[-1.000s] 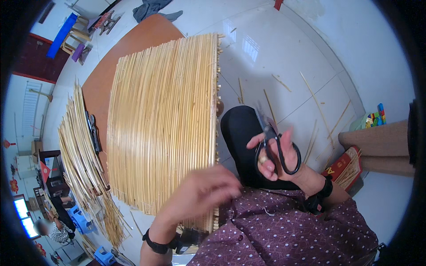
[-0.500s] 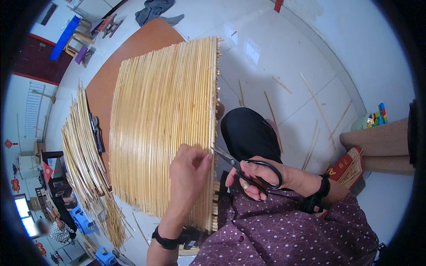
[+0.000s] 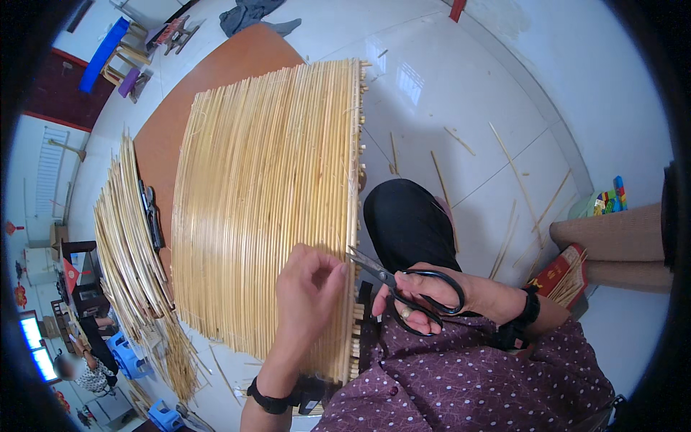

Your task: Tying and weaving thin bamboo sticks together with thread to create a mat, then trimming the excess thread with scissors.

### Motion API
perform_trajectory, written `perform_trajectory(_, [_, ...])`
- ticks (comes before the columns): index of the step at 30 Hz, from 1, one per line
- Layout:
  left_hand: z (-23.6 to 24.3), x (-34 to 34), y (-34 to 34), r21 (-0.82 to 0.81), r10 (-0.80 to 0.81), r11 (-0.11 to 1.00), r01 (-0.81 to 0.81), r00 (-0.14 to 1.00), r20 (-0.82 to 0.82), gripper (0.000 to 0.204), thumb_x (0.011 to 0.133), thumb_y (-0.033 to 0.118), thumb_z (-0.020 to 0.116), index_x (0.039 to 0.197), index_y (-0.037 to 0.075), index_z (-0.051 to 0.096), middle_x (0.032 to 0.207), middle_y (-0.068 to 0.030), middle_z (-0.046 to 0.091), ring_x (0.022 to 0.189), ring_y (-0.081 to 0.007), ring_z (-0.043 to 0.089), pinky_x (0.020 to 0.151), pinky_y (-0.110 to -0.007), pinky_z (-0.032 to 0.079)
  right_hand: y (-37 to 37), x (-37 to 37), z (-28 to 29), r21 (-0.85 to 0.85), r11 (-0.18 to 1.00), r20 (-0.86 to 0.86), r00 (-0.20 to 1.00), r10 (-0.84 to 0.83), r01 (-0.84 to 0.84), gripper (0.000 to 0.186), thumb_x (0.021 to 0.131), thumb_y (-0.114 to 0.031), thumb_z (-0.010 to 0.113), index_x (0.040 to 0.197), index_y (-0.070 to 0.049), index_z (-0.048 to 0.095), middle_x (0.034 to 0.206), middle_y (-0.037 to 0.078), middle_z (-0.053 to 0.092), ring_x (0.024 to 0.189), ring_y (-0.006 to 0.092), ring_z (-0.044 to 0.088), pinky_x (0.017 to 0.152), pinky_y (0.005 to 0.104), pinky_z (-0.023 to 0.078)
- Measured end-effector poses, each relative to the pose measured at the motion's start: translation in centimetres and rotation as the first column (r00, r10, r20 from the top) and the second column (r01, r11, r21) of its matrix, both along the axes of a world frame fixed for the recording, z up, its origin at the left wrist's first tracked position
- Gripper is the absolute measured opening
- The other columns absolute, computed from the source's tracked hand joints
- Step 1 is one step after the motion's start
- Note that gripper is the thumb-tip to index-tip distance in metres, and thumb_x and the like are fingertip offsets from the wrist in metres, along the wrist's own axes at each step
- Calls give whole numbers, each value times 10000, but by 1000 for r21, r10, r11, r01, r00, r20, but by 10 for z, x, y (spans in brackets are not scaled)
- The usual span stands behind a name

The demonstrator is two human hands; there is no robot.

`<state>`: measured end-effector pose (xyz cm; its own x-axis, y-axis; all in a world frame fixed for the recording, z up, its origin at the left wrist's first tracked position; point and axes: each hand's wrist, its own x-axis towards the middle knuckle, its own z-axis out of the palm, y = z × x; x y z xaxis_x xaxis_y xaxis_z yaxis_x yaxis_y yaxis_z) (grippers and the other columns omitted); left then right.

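Mat of pale reeds (image 3: 252,194) on a brown table (image 3: 194,79), whose left edge shows beyond it. At the mat's right border, the left hand (image 3: 306,291) has thumb and forefinger pressed together, on what I can't tell. The right hand's (image 3: 471,288) fingers curl through black scissors (image 3: 381,273); a slip might nick that thumb.

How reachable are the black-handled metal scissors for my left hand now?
Probably yes: the left hand is close to the scissors with nothing visible between, though the right hand holds them.

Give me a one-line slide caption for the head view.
Right hand holding scissors, tips at the right edge of the stalk mat; left hand over it, near the blades.
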<state>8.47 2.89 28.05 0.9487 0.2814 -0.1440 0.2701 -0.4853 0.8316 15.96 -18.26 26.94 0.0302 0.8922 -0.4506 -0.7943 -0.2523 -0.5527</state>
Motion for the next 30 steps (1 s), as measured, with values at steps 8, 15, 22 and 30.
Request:
perform_trajectory(8, [0,-7,4,-131,-18,991,19,1000,10,80,790,36,695,793,14,618,769,-62,516,660,-153,554,592,-260,435,3,7,2,-33,998,-95,994,46,-50,656,996,-532,284,1093,60,550,560,20,476,469,126,511,406,243,434])
perform_trajectory(15, [-1,-11,9,-136,-63,988,69,997,52,81,787,29,696,800,23,616,793,-64,528,672,-149,553,591,-253,434,4,14,7,-9,994,81,991,105,-105,653,981,-556,316,1105,37,560,571,6,482,479,112,514,408,217,414])
perform_trajectory(22, [7,-8,4,-147,-9,989,5,1000,-24,119,775,15,717,778,14,599,828,-30,521,707,-100,537,600,-224,438,0,14,17,-42,994,34,994,100,-99,684,978,-572,289,1108,45,554,582,22,501,523,132,550,427,233,432])
perform_trajectory(30, [3,-9,7,-120,-39,992,42,999,21,122,766,5,717,777,20,596,822,-29,528,704,-102,527,602,-222,430,1,17,17,-119,981,-89,985,146,-156,696,983,-571,257,1097,48,553,582,34,508,512,145,551,420,242,430])
